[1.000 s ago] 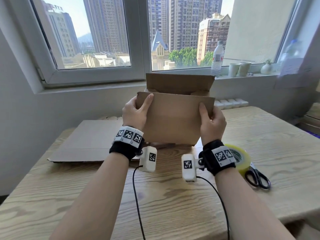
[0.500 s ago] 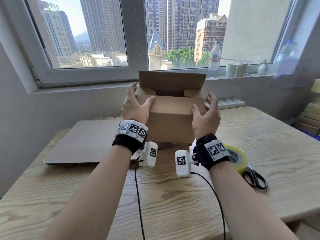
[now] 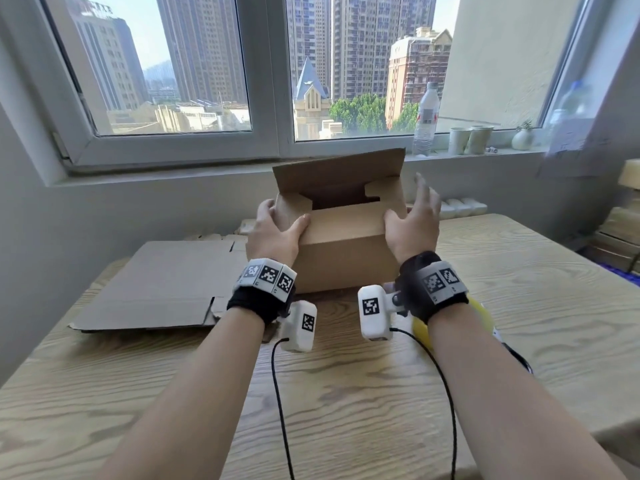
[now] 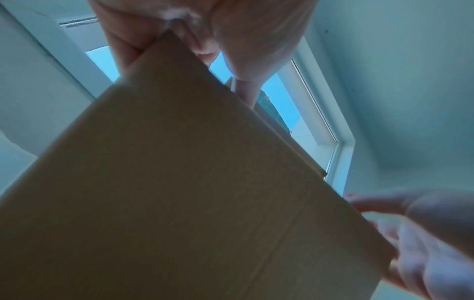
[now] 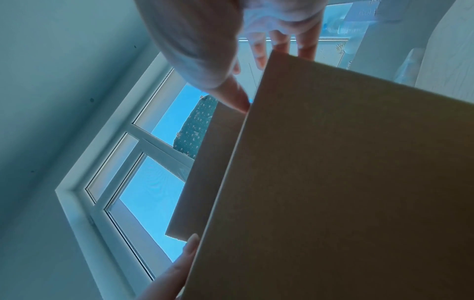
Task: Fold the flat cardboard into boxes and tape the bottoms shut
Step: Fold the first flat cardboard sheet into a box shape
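Note:
A brown cardboard box [image 3: 343, 258] stands on the wooden table [image 3: 519, 306]. Its far flap stands up, its two side flaps are folded in, and its near flap is folded flat. My left hand [image 3: 277, 230] grips the box's top left corner, thumb on the near flap and fingers round the left side. My right hand [image 3: 412, 223] is spread beside the top right corner, its thumb touching the near flap. The left wrist view shows the box [image 4: 179, 182] wall under my left hand [image 4: 205, 40]. In the right wrist view my right hand [image 5: 218, 50] has straight fingers above the box [image 5: 346, 182].
A flat cardboard sheet [image 3: 166, 282] lies left of the box. A yellow tape roll [image 3: 420, 329] shows behind my right wrist. A water bottle [image 3: 425, 123] and paper cups [image 3: 469, 140] stand on the windowsill. Stacked cardboard [image 3: 620, 230] sits at the far right.
The near flap has gone from upright to folded flat over the box. My right hand has let go of it and spread open. My left hand has shifted round the left corner.

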Tool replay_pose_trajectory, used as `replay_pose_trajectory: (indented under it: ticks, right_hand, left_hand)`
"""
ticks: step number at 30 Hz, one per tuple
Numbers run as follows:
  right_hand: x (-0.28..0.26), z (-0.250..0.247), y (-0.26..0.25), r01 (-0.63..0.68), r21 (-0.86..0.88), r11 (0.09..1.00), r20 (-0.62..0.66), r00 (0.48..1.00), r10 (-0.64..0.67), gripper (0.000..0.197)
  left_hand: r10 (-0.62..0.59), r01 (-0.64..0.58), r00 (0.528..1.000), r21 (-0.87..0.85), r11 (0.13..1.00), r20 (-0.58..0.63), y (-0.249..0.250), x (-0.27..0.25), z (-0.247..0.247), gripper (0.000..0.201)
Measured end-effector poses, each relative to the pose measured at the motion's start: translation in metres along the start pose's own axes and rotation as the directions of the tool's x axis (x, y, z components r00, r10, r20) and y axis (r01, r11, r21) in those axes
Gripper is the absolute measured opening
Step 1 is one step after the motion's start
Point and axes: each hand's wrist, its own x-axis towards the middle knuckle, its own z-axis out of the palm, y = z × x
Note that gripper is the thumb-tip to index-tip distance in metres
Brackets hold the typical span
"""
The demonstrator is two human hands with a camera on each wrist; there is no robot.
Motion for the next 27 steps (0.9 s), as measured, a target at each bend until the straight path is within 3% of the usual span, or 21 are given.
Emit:
replay_pose_trajectory:
  ticks: [5, 10, 14, 21, 24, 27]
  right_hand:
    - [0.003, 0.0, 0.002, 0.038, -0.068, 0.997, 0.007, 0.999, -0.038, 0.07]
    - [0.009, -0.012, -0.004, 0.126, -0.284, 0.951, 0.112, 0.989, -0.097, 0.1]
    - [0.013, -0.014, -0.003, 0.202, -0.39, 0.898, 0.152, 0.976, -0.153, 0.108]
    - [0.006, -0.018, -0.004, 0.212, -0.189, 0.959, 0.109, 0.975, -0.195, 0.078]
    - [0.011, -0.032, -0.017, 0.156, -0.037, 0.987, 0.082, 0.985, -0.153, 0.072]
    - [0.024, -0.05, -0.033, 0.084, -0.014, 0.996, 0.077, 0.994, -0.083, 0.066]
  left_hand:
    - [0.014, -0.014, 1.0, -0.013, 1.0, 0.016, 0.004, -0.004, 0.002, 0.079]
    - [0.016, -0.028, 0.996, 0.148, 0.989, 0.082, 0.019, -0.003, -0.005, 0.099]
    - [0.014, -0.034, 0.995, 0.188, 0.982, 0.103, 0.015, -0.003, -0.005, 0.106]
    - [0.029, -0.036, 0.998, 0.137, 0.99, 0.047, 0.016, 0.0, -0.011, 0.106]
    - [0.089, -0.092, 0.996, 0.179, 0.98, 0.021, 0.042, 0.008, -0.029, 0.102]
    - [0.145, -0.15, 0.989, 0.241, 0.959, 0.038, 0.072, 0.014, -0.048, 0.089]
